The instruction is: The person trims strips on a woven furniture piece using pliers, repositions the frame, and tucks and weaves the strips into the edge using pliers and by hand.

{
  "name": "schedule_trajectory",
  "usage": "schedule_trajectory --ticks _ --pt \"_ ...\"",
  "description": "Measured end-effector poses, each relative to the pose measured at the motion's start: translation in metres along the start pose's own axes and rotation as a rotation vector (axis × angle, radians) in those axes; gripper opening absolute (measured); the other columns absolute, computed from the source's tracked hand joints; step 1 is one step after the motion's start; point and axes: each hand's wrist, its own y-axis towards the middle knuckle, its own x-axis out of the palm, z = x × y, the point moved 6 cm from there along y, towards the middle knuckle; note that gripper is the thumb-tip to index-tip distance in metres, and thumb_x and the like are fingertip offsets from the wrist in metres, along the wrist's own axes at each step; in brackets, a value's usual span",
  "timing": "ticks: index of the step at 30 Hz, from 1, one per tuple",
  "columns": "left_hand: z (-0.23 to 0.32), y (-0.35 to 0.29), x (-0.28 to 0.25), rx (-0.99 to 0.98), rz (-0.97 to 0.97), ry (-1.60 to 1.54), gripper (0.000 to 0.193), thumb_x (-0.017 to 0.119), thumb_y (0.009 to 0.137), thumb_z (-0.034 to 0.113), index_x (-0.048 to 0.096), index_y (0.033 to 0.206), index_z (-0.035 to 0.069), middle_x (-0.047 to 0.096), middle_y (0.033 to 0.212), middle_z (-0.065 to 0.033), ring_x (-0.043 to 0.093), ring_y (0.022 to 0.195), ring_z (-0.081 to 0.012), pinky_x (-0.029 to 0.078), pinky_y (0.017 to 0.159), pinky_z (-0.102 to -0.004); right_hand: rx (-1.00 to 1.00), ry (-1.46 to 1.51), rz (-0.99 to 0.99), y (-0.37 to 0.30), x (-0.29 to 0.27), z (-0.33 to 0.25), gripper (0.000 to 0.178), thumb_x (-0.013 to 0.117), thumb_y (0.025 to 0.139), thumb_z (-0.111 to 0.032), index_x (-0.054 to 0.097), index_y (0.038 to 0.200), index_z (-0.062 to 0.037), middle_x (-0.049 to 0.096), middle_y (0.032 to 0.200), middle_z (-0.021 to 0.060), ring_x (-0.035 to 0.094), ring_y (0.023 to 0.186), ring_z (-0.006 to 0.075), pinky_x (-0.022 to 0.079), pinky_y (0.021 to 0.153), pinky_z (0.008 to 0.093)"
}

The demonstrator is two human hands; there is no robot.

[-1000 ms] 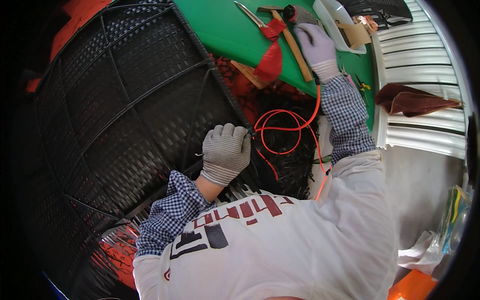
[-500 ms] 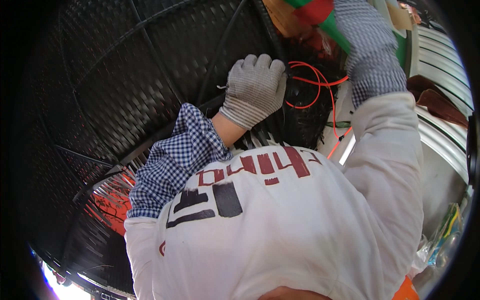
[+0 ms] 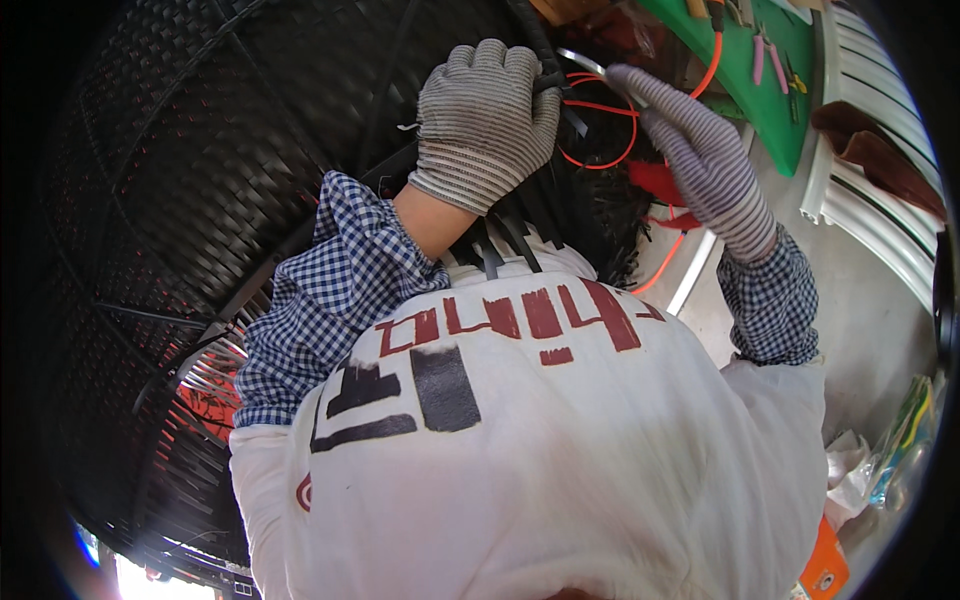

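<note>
My left hand (image 3: 485,125), in a grey striped glove, closes over the dark rim of a large black woven panel (image 3: 290,110), at black strips by its edge. Loose black strips (image 3: 515,240) hang below that hand, in front of my shirt. To the right, my gloved right hand (image 3: 705,155) is closed on a red-handled metal tool (image 3: 655,182). A shiny curved metal end shows beyond its fingertips, close to the panel's edge. The tool's exact kind is blurred and partly hidden by my fingers.
An orange-red air hose (image 3: 712,65) loops beside the panel. Pink-handled pliers (image 3: 770,62) and other small tools lie on a green board (image 3: 745,95). A brown piece (image 3: 880,155) rests on ribbed white metal at right; plastic packaging (image 3: 890,460) lies below.
My right hand has come down and left from the top edge, bringing the red-handled tool near the panel. My left hand has shifted up and slightly left, still at the rim.
</note>
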Motion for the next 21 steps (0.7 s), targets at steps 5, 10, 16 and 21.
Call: schedule_trajectory --ticks 5,10,16,21 --pt "-0.0018 -0.0011 0.0006 -0.012 -0.025 0.016 0.021 0.079 0.08 0.026 0.07 0.091 0.01 0.066 0.085 -0.0086 0.066 0.078 -0.0283 0.056 0.066 -0.0421 0.116 -0.187 -0.072 -0.0096 0.0028 -0.0002 0.038 0.059 0.102 -0.01 0.063 0.14 -0.0132 0.073 0.114 0.0138 0.071 0.102 0.0289 0.057 0.093 0.0356" --pt "-0.0013 -0.0015 0.0036 0.005 -0.02 0.01 0.021 0.079 0.081 0.026 0.07 0.091 0.01 0.066 0.084 -0.0083 0.065 0.076 -0.0278 0.055 0.064 -0.0421 0.114 -0.123 -0.052 -0.007 0.0035 -0.0007 0.037 0.061 0.101 -0.01 0.064 0.138 -0.0126 0.074 0.116 0.0133 0.073 0.104 0.0266 0.057 0.092 0.0337" --pt "-0.0011 -0.0041 0.0059 0.015 -0.019 0.034 0.021 0.079 0.081 0.027 0.07 0.092 0.01 0.066 0.083 -0.0079 0.065 0.076 -0.0274 0.055 0.064 -0.0412 0.144 -0.103 -0.065 -0.0036 0.0047 -0.002 0.035 0.062 0.101 -0.01 0.066 0.135 -0.0114 0.075 0.115 0.0134 0.074 0.102 0.0238 0.057 0.09 0.0313" --pt "-0.0013 -0.0045 0.0068 0.017 -0.012 0.035 0.022 0.079 0.081 0.027 0.07 0.092 0.01 0.065 0.083 -0.0077 0.065 0.075 -0.0269 0.055 0.064 -0.0407 0.181 -0.13 -0.082 -0.0009 0.0029 -0.0031 0.034 0.062 0.101 -0.01 0.068 0.134 -0.0126 0.076 0.113 0.0132 0.074 0.1 0.0226 0.058 0.088 0.0311"
